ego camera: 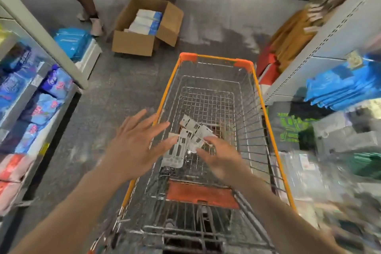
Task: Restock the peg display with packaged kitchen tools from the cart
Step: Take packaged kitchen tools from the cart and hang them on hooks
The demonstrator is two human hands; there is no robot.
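- Wire cart [245, 64] with an orange rim stands in the aisle straight ahead of me, stocked shelves [31, 97] on either side.
- Open cardboard box [134, 43] sits on the floor beyond the cart's far end.
- My left hand [136, 142] hovers over the cart's left rim, fingers straight and spread, holding nothing.
- My right hand [218, 156] is low in the basket, fingertips at the packs. It is blurred, so I cannot tell if it grips.
- Packaged tools [177, 150]: a small fanned pile of white cards on the basket floor, between my hands.
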